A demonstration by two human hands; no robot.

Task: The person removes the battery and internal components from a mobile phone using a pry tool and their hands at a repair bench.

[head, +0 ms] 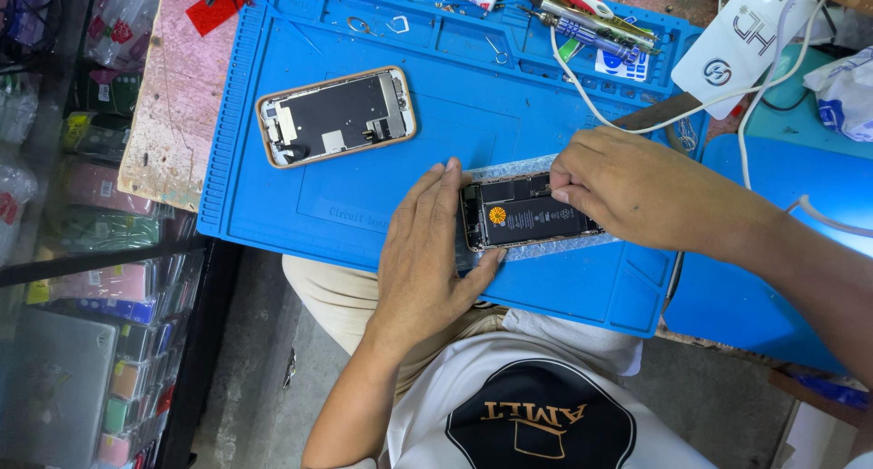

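An opened phone body (526,214) with a black battery lies on a strip of bubble wrap (509,171) on the blue work mat (273,205). My left hand (426,251) rests flat on the mat, fingers against the phone's left end, holding it steady. My right hand (627,189) sits over the phone's right end, fingertips pinched on a small thin tool or part at the phone's upper edge; what it pinches is too small to tell. A detached phone screen assembly (336,116) lies face down on the mat at upper left.
Screwdrivers and tools (591,23) lie along the mat's top trays. A white cable (582,96) runs across the mat's upper right. A white tag (746,41) and a blue pad (773,251) sit at right. Shelves of packaged phone cases (100,278) stand at left.
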